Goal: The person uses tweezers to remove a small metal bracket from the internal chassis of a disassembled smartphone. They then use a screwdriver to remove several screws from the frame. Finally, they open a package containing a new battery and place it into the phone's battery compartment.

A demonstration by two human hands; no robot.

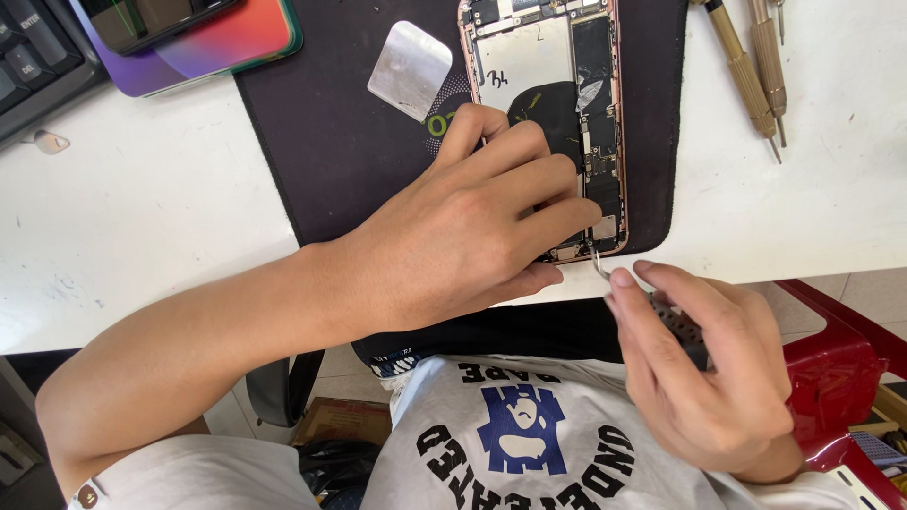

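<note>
An opened phone (576, 85) with a rose-gold frame lies face-open on a dark mat (321, 123), its boards and black parts exposed. My left hand (472, 227) rests over the phone's lower half, fingers pressing it down. My right hand (704, 368) is just below the phone's bottom edge, pinching metal tweezers (601, 266) whose tip touches the phone's lower right corner. The grip of the tweezers is mostly hidden in my fingers.
A thin metal pry plate (409, 69) lies on the mat beside the phone. Two brass-handled screwdrivers (756, 71) lie on the white table (142, 217) at the right. A keyboard (33, 52) and a second phone on a purple case (179, 33) sit top left. A red stool (836, 368) stands lower right.
</note>
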